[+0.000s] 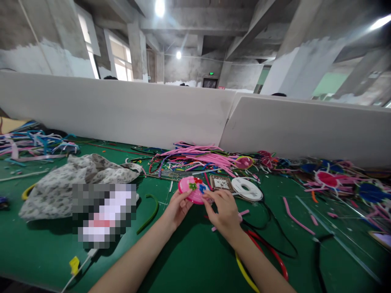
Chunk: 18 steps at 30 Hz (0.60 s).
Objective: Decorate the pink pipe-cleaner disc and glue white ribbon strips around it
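Note:
A round pink piece point(186, 185) with small green, red and blue flower shapes on its face is held up over the green table. My left hand point(177, 209) grips its left and lower edge, thumb on the front near the green flower. At its right side, the fingers of my right hand point(224, 209) are bent together by the blue flower point(202, 188). Whether they pinch the flower or only press on it is hard to tell. Just behind lie a small square box point(221, 183) of white bits and a white spool point(247, 189).
Pink tube strips point(198, 156) pile up along the white partition point(137, 110). To the left are a patterned cloth point(70, 185) and a blurred-out device point(105, 219) on a white cable point(81, 266). Red and yellow tubes point(271, 252) lie under my right forearm. Coloured woven pieces point(328, 179) crowd the right.

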### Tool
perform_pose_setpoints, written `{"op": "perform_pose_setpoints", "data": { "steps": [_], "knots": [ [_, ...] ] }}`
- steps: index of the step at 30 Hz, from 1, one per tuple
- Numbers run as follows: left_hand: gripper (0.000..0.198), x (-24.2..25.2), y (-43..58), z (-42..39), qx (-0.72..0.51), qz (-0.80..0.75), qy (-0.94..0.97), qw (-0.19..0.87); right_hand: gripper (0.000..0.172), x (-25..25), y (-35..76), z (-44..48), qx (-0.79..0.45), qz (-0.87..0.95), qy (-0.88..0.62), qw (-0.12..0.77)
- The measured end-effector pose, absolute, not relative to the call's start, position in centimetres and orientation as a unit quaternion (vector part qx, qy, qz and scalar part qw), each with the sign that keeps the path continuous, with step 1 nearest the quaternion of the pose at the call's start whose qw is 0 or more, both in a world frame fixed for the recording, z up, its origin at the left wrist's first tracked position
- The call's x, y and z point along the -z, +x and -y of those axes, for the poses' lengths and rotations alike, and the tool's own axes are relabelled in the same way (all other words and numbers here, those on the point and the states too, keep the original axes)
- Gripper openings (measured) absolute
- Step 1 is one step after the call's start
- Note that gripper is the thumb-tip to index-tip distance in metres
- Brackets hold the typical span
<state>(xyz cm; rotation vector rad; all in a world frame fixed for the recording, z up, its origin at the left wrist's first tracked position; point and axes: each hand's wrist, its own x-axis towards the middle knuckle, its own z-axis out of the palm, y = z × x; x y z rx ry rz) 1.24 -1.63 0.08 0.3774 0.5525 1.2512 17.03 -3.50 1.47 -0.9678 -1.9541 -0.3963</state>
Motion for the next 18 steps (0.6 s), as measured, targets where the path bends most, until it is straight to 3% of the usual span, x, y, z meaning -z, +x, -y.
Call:
{"op": "perform_pose_setpoints", "data": {
  "steps": [6, 11, 18],
  "knots": [
    [0.026, 0.2, 1.2, 1.3, -0.581, -0.253, 0.166, 0.756, 0.01, -1.0, 17.1, 3.2, 0.134, 0.76, -0.425, 0.473],
    [0.014, -0.3, 0.3, 0.7, -0.599, -0.251, 0.114, 0.752, 0.004, -0.8, 18.1, 2.5, 0.052, 0.689, -0.486, 0.535],
    [0.01, -0.3, -0.5, 0.4, -0.613, -0.246, 0.051, 0.749, 0.033, -0.7, 20.5, 0.7, -0.16, 0.517, -0.552, 0.635]
  ]
}}
